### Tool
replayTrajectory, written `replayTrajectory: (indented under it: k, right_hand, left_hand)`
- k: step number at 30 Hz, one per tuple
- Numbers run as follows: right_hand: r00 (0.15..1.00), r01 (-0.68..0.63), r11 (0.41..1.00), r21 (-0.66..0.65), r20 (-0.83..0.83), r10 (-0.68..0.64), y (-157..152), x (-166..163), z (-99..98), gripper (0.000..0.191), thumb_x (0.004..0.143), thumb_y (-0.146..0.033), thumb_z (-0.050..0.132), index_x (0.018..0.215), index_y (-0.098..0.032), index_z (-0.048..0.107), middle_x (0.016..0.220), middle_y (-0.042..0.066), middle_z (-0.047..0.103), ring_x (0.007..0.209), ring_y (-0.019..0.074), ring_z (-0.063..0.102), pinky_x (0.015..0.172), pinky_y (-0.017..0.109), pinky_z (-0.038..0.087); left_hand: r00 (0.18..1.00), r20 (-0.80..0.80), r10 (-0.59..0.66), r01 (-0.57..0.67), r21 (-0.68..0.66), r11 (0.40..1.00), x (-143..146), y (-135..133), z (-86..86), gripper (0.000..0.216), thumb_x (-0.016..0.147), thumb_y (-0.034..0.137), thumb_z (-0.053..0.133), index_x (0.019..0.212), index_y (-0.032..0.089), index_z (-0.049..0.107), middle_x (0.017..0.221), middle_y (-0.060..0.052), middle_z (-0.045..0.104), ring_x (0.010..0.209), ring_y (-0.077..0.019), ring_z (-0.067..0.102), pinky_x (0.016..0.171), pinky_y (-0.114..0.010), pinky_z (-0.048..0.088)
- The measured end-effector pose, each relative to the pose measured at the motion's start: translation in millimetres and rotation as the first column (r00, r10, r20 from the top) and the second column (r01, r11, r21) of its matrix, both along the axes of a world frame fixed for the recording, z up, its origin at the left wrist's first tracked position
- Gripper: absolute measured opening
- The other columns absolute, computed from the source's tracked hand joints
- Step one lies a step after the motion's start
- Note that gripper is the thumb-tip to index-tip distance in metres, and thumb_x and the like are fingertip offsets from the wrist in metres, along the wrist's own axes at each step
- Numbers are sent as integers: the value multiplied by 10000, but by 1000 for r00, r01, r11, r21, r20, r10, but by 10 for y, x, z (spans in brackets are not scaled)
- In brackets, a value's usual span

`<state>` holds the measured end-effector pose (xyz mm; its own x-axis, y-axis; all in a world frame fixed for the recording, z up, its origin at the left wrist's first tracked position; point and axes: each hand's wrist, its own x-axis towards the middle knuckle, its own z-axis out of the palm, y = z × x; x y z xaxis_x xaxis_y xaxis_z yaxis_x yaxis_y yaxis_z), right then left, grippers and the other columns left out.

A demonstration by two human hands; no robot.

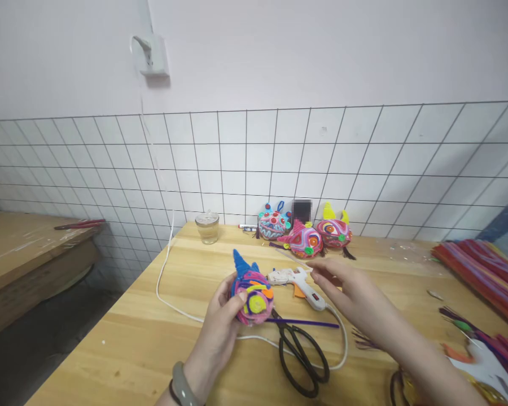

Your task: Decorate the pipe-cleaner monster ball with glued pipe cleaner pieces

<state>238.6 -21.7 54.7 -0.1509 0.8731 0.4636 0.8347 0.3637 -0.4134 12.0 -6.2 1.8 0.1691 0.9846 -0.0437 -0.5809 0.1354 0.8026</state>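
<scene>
In my left hand I hold a fish-shaped yarn ornament, pink, yellow and orange with a pointed blue fin, my thumb across its front. My right hand hovers beside the white glue gun, fingertips drawn together near its back end. A thin pale strand runs up to those fingertips; whether they grip it is unclear. The glue gun has an orange trigger and lies on the table. Below the ornament lie black-handled scissors and a purple pipe cleaner, which crosses over the blades.
Finished-looking ornaments stand against the tiled wall, near a glass of pale liquid and a marker. A white cord loops over the table. Bundles of coloured pipe cleaners lie at right.
</scene>
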Motion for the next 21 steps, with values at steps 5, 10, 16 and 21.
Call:
replayTrajectory:
  k: [5,10,16,21]
  right_hand:
    - [960,-22,925,-379,250,125,5,98,-66,270,799,-106,446,670,-202,664,651,19,681,588,156,618,501,221,394]
    - [923,81,911,-404,374,84,-15,-107,-184,249,718,-48,486,567,-175,637,613,36,674,574,151,609,490,224,300]
    - [903,119,880,-460,418,96,-174,-439,-271,228,650,-35,551,801,-154,674,787,110,733,727,242,681,525,251,363]
    - [903,149,852,-501,420,89,-231,-613,-424,408,621,50,496,972,-115,621,862,145,731,800,271,691,570,271,405]
  left_hand:
    - [987,38,158,-157,-28,987,-104,84,87,350,709,271,690,1030,156,614,975,-88,699,869,-228,654,759,-344,524]
    - [969,103,223,-220,-37,975,-212,152,165,297,738,277,653,1012,169,620,992,-74,697,885,-222,650,720,-336,541]
    - [934,122,335,-337,-4,941,-312,211,231,196,738,265,639,894,149,664,924,-58,708,855,-192,643,718,-290,536]
    - [918,132,373,-371,-43,928,-344,258,204,153,716,251,651,837,158,667,894,-40,706,865,-189,632,702,-290,535]
